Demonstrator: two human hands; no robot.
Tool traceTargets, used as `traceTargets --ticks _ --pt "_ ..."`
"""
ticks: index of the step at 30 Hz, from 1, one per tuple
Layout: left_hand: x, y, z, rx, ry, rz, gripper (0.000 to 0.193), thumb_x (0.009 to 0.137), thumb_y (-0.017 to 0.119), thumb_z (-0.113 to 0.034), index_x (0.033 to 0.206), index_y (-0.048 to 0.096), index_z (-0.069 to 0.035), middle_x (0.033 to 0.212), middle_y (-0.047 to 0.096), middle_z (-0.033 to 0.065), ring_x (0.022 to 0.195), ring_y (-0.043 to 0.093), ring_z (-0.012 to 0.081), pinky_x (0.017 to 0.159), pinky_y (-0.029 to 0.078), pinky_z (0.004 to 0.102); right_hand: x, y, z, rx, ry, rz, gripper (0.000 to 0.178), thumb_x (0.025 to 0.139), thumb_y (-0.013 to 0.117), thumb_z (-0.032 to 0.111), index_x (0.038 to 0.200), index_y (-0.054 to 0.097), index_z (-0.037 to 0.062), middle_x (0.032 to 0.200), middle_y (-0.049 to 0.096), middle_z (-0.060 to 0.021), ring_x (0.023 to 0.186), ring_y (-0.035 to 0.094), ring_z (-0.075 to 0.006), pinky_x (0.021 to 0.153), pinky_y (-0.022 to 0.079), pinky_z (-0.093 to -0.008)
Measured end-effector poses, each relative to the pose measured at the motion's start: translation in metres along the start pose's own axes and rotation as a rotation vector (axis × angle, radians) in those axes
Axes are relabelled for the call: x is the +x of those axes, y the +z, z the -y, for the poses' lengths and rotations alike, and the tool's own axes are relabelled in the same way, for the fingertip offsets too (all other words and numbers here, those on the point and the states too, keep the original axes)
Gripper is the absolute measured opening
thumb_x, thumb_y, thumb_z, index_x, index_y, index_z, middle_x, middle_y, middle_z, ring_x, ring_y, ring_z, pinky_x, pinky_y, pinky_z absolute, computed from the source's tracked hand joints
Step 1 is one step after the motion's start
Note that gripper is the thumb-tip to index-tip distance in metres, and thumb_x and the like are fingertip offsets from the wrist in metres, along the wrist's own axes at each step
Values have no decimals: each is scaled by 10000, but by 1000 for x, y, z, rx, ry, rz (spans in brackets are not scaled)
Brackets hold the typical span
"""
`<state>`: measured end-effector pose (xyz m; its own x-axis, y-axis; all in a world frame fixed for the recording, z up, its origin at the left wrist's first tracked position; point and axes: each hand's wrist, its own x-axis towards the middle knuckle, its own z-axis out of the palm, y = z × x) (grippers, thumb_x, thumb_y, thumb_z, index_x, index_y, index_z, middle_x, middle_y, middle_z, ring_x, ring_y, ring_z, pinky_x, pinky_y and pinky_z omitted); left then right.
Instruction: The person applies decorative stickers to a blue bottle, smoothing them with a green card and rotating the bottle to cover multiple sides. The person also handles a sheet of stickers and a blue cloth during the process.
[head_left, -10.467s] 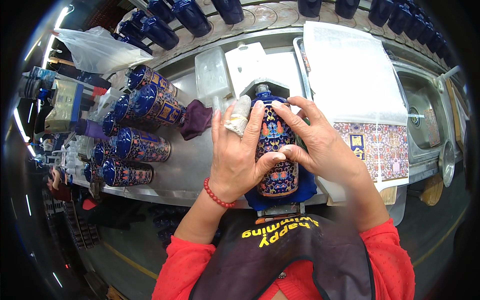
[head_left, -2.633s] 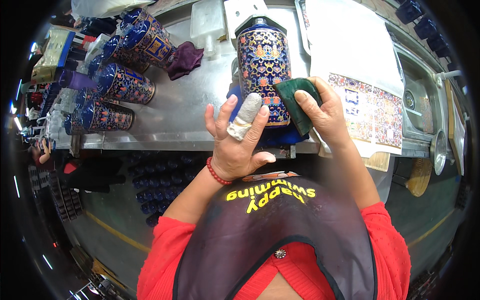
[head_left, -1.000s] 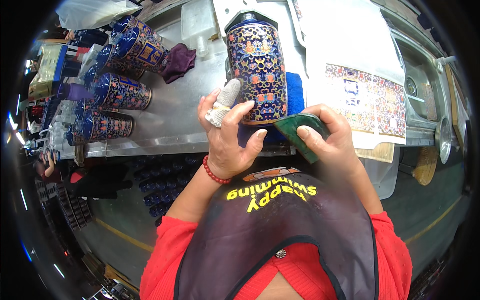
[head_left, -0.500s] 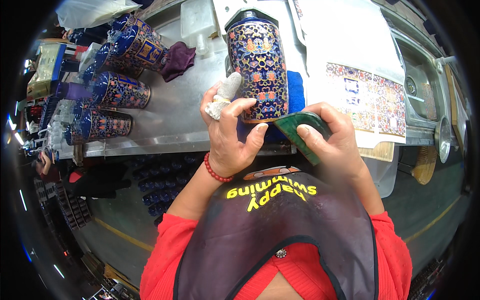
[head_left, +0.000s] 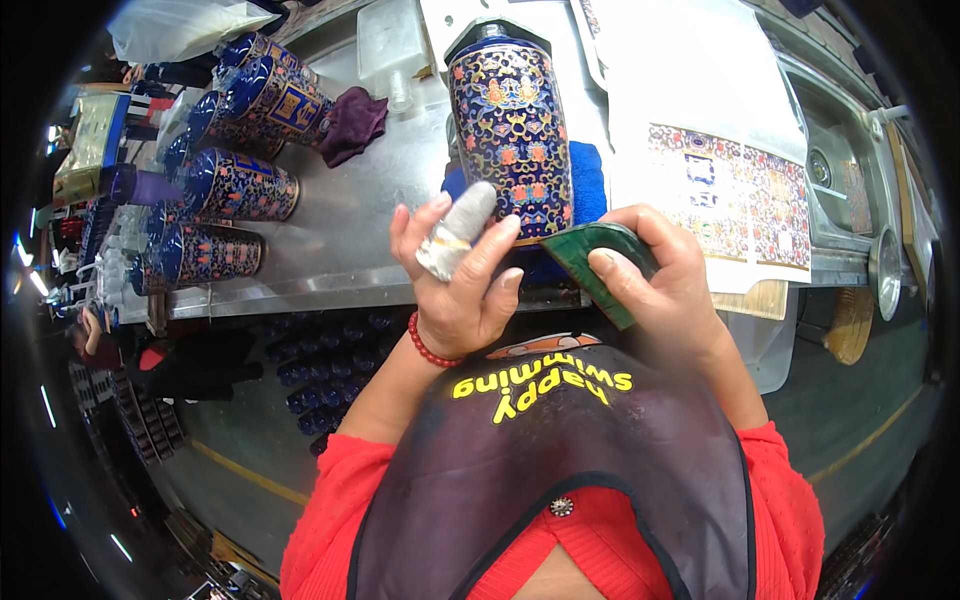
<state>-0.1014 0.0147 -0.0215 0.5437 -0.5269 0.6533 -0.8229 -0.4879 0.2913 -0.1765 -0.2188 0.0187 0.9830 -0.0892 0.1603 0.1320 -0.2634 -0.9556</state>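
A dark blue bottle (head_left: 512,130) with a colourful floral pattern lies on the bench, its neck pointing away from me. My left hand (head_left: 455,270) is open beside the bottle's near end, fingers spread. One of its fingers wears a pale grey finger cover (head_left: 470,210) wound at the base. The index fingertip is at the bottle's lower left; whether it touches, I cannot tell. My right hand (head_left: 660,275) is closed on a green flat scraper (head_left: 597,262), whose corner is at the bottle's near right edge. A blue cloth (head_left: 588,180) lies beside the bottle.
Patterned printed sheets (head_left: 730,200) lie to the right, before a metal sink (head_left: 835,170). Several similar bottles (head_left: 240,185) stand at the left, near a dark purple cloth (head_left: 354,125). A clear plastic tray (head_left: 390,40) is at the back.
My left hand has drawn back and turned, its covered finger moving down and right off the bottle's side. My right hand and the scraper have shifted slightly left.
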Motion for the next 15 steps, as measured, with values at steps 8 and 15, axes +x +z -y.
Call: traceTargets --ticks 8,15 --pt "-7 3 -4 152 152 -26 339 884 689 -266 1199 764 -168 1283 661 57 1298 445 307 1210 134 568 4 0 -11 -449 -383 -48 441 831 642 -74 1267 618 -14 1202 654 -216 1023 647 -367 895 540 -421" --pt "-7 -4 -2 91 17 24 343 902 683 -274 1221 753 -172 1284 687 77 1318 427 318 1213 127 560 -3 8 -22 -652 -504 61 591 768 661 3 1354 631 72 1376 565 -232 1121 589 -387 960 523 -456"
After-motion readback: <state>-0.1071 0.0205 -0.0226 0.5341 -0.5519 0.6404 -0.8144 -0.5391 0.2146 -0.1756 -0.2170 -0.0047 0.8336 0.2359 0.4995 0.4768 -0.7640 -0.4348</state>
